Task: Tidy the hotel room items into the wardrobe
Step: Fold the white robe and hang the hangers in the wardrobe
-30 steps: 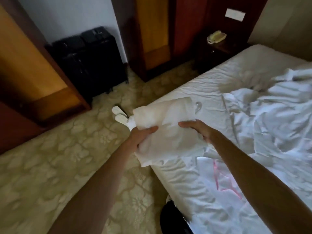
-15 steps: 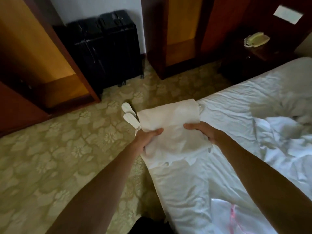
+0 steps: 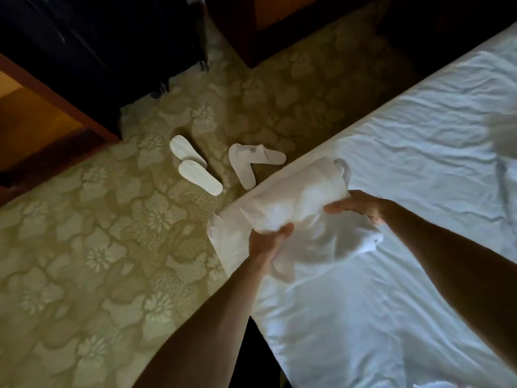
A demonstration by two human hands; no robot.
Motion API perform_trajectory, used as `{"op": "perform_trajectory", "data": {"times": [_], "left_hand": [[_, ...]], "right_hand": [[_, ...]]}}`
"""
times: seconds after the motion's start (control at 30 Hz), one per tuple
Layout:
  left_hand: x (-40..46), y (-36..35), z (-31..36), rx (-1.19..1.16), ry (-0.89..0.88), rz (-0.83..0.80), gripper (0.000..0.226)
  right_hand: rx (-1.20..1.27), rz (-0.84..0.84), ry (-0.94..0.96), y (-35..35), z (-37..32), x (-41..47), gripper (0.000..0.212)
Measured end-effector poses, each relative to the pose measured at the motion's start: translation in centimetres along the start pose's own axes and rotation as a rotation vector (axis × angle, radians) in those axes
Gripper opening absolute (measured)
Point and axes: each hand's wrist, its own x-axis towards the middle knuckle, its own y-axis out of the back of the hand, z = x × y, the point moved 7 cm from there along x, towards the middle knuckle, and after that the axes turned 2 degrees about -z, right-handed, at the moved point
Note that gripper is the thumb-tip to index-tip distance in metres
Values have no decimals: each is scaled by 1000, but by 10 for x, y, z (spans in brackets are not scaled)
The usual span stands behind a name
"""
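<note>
A folded white towel (image 3: 296, 203) lies at the bed's near corner, over the edge of the white sheet (image 3: 419, 152). My left hand (image 3: 268, 242) grips its near left side, thumb on top. My right hand (image 3: 361, 205) holds its right side, fingers curled over the cloth. A clear hanger hook (image 3: 340, 165) pokes out at the towel's far end. On the patterned carpet lie two pairs of white slippers: one pair sole-up (image 3: 193, 169), the other right way up (image 3: 251, 161). An open wardrobe (image 3: 36, 119) with an orange interior stands at the left.
Black suitcases (image 3: 98, 37) stand against the wall at the top left. A second wooden cabinet (image 3: 279, 18) is at the top middle. The floral carpet (image 3: 112, 247) stretches between bed and wardrobe. A dark object (image 3: 254, 354) sits by the bed's near edge.
The camera has tilted down and closer. Both hands have lowered the towel onto the bed corner. The second pair of slippers has come into view.
</note>
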Motion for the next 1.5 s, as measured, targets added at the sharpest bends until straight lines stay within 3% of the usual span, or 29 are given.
{"op": "perform_trajectory", "data": {"times": [0.2, 0.3, 0.4, 0.47, 0.53, 0.6, 0.67, 0.87, 1.03, 1.23, 1.37, 1.5], "left_hand": [[80, -17, -36, 37, -10, 73, 80], [78, -16, -33, 93, -63, 112, 83], [52, -14, -11, 159, -84, 222, 106], [27, -8, 20, 256, -290, 363, 120], [-5, -13, 60, 421, -716, 441, 109], [-30, -38, 93, 537, -1004, 373, 91], [-41, -79, 114, 599, -1076, 196, 83], [-74, -248, 119, 810, -984, -318, 84], [-106, -387, 56, 981, -927, -563, 86], [-109, -511, -45, 1270, -842, -685, 89], [-96, -597, -63, 1589, -1241, -574, 91], [-81, -696, -58, 1738, -1569, -440, 86]], "right_hand": [[-77, 189, 78, 24, 29, 82, 72], [-131, 190, 75, 31, 28, 87, 88], [-169, 218, 121, 33, 20, 73, 95], [-158, 223, 181, 35, 14, 59, 96], [-144, 242, 252, 43, 10, 40, 84], [-43, 284, 283, 61, 18, 18, 77], [74, 366, 273, 84, 35, -14, 77], [353, 708, 247, 167, 139, -136, 54], [512, 980, 143, 214, 282, -207, 38], [513, 1234, -33, 262, 425, -232, 40], [390, 1300, -118, 303, 483, -217, 59], [371, 1219, -186, 341, 518, -176, 94]]}}
